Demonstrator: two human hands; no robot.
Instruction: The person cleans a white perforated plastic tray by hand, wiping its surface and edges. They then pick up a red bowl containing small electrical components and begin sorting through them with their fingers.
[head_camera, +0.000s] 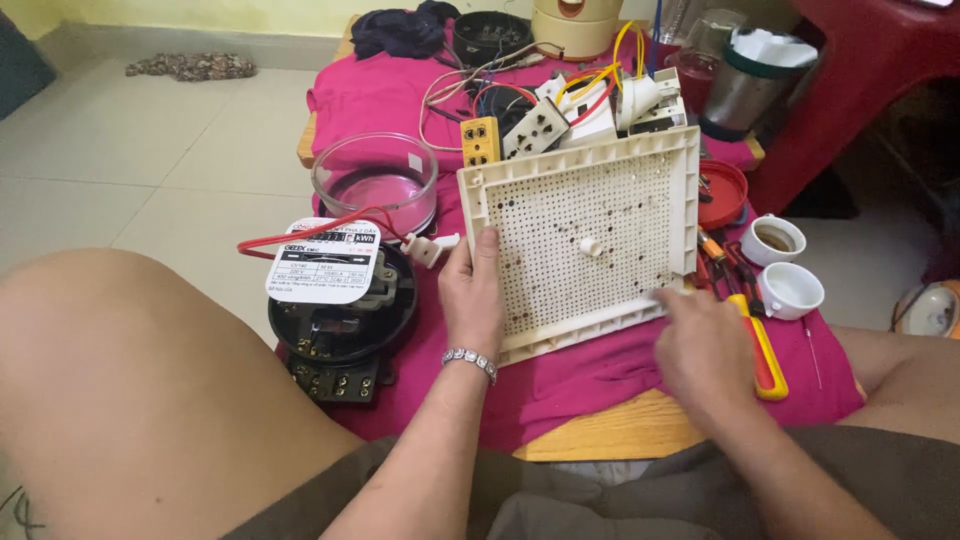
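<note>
Gripping perforated board (590, 240), both hands

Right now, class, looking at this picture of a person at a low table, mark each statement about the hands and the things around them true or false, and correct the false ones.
1. The left hand grips the left edge of the perforated white board. True.
2. The board lies flat on the pink cloth. False: it is tilted up, its far edge raised.
3. The right hand holds the yellow-handled screwdriver. False: the screwdriver lies on the cloth beside the hand.
4. The glass bowl stands left of the board. True.
5. Two white cups stand right of the board. True.
</note>
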